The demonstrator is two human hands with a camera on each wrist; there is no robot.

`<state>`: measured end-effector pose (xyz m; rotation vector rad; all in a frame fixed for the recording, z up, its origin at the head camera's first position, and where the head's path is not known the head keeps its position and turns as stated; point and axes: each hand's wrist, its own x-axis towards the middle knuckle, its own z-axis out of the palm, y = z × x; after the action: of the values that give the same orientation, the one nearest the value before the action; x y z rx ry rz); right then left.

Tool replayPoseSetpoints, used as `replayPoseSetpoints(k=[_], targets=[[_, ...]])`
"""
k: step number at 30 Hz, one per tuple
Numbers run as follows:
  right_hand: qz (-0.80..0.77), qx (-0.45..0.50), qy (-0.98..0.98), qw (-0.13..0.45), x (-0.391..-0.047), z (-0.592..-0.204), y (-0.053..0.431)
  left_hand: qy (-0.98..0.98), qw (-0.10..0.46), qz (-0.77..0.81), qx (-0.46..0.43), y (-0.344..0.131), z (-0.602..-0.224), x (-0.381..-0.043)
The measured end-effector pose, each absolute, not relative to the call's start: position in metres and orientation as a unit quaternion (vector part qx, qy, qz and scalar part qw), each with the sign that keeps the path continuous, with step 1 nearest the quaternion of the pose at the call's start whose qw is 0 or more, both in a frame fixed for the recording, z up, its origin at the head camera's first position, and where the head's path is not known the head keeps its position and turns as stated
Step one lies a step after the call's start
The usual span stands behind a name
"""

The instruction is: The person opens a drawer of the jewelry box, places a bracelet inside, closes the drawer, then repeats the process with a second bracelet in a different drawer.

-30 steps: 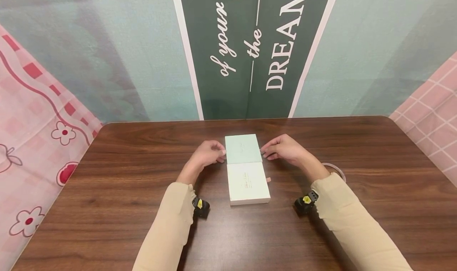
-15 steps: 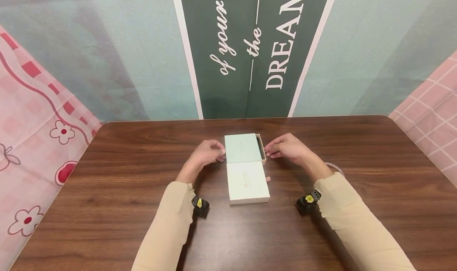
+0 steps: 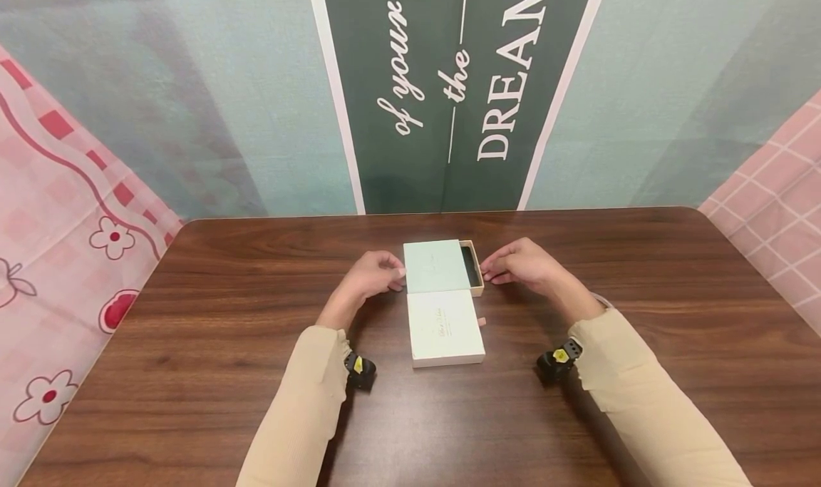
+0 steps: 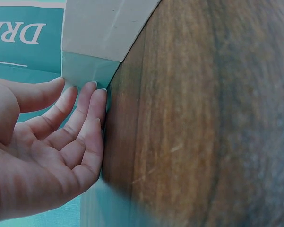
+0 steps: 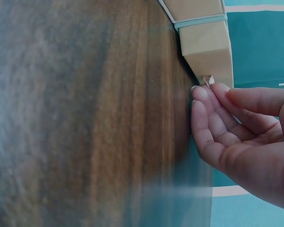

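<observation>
A pale green drawer box (image 3: 436, 266) lies flat on the table, its inner drawer (image 3: 477, 266) partly out on the right, showing a dark inside. The fingertips of my left hand (image 3: 373, 273) touch the box's left end; in the left wrist view the fingers (image 4: 85, 111) bend slightly against that green end (image 4: 87, 66). At the drawer's right end, my right hand (image 3: 521, 264) pinches a small ribbon tab (image 5: 208, 81). Directly in front, touching the green box, lies a white drawer box (image 3: 445, 326) with gold lettering and its own pinkish tab (image 3: 482, 321).
The brown wooden table (image 3: 212, 344) reaches back to a green curtain (image 3: 282, 102) printed with words. A pale thin ring or cord (image 3: 604, 300) shows partly behind the right forearm. Black wrist cameras (image 3: 360, 371) sit at both cuffs.
The drawer has slid out to the right from the green box, drawn along by my right hand. My left hand and the white box have stayed in place.
</observation>
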<state>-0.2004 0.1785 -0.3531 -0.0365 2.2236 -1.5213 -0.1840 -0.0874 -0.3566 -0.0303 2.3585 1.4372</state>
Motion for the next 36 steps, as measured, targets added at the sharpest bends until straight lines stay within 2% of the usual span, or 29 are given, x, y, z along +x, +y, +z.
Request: replayPoseSetpoints(k=[36], targets=[[-0.579, 0.008, 0.782, 0.231, -0.200, -0.349, 0.207, 0.841, 0.191, 0.507, -0.009, -0.088, -0.355, -0.183]])
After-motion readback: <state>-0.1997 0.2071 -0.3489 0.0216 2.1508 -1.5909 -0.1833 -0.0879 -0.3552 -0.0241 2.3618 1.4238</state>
